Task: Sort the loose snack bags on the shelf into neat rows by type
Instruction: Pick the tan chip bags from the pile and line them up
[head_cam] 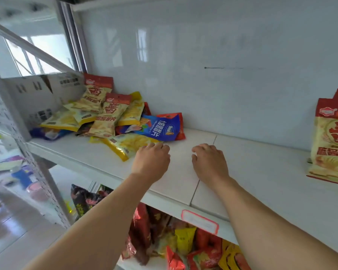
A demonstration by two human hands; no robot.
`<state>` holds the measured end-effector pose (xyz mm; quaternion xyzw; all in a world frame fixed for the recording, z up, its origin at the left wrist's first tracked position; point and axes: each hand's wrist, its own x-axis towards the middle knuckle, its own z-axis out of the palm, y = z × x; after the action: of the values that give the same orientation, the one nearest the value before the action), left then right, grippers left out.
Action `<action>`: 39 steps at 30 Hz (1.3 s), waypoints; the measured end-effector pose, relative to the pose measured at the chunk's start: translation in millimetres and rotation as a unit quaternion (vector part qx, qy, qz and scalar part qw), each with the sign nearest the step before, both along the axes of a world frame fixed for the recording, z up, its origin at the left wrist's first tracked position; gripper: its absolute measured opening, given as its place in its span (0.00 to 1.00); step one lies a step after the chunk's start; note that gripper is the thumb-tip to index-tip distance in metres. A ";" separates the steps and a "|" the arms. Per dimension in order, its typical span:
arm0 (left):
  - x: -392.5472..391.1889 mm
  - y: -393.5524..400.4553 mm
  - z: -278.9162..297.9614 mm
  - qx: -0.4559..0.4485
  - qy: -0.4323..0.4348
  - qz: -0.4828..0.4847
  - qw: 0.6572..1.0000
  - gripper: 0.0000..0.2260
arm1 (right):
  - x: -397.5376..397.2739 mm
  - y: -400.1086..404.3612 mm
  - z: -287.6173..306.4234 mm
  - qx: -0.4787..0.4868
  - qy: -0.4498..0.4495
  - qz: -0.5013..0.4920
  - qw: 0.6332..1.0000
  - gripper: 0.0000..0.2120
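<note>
A heap of loose snack bags lies at the left of the white shelf (pixel 232 158): red-topped cream bags (pixel 107 115), yellow bags (pixel 125 144), a blue bag (pixel 160 126) and a red bag (pixel 179 121) partly under it. At the far right stand two red-topped cream bags (pixel 332 141), upright against the wall, one behind the other. My left hand (pixel 151 162) hovers palm down, its fingertips at the edge of the nearest yellow bag. My right hand (pixel 209 160) is beside it over bare shelf, fingers loosely curled, holding nothing.
A grey cardboard box (pixel 37 94) stands at the shelf's left end behind the heap. The lower shelf holds several red, yellow and dark snack bags (pixel 185 240). A red-framed price label (pixel 200 221) is on the shelf's front edge. A metal upright (pixel 8 106) borders the left.
</note>
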<state>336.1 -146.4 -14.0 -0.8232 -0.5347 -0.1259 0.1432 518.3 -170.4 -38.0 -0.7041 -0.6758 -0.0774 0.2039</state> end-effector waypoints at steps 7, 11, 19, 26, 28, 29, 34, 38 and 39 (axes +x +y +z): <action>-74.5 35.4 6.4 0.010 -0.027 0.041 0.999 0.14 | -83.6 51.4 17.9 0.033 0.003 0.046 0.998 0.14; -106.9 70.6 6.0 0.008 -0.059 0.063 0.996 0.14 | -118.4 94.4 28.2 0.048 0.025 0.061 0.997 0.14; -162.6 158.0 19.1 0.026 -0.134 0.122 0.983 0.13 | -182.4 196.3 49.8 0.014 0.245 0.087 0.966 0.18; -211.3 226.2 27.4 0.032 -0.252 0.150 0.956 0.15 | -248.7 266.0 52.0 -0.063 0.338 0.050 0.938 0.25; -222.5 247.7 32.9 0.026 -0.297 0.153 0.942 0.18 | -263.7 281.4 49.4 -0.063 0.359 0.019 0.931 0.26; -228.5 259.1 35.9 0.026 -0.312 0.153 0.937 0.20 | -270.6 287.5 48.9 -0.059 0.371 0.003 0.927 0.26; -262.0 317.9 44.3 0.035 -0.302 0.171 0.937 0.27 | -303.0 311.1 40.9 -0.012 0.395 -0.070 0.916 0.29; -279.5 355.6 53.2 0.020 -0.318 0.128 0.939 0.29 | -315.9 316.4 38.5 0.015 0.403 -0.096 0.910 0.29; -283.7 362.8 56.6 0.008 -0.329 0.121 0.937 0.29 | -318.3 316.9 39.3 0.023 0.411 -0.103 0.905 0.30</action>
<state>52.4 216.4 42.6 -0.6637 -0.6465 -0.3756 -0.0198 200.1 146.5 1.3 -0.7341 -0.4538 0.1825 0.4710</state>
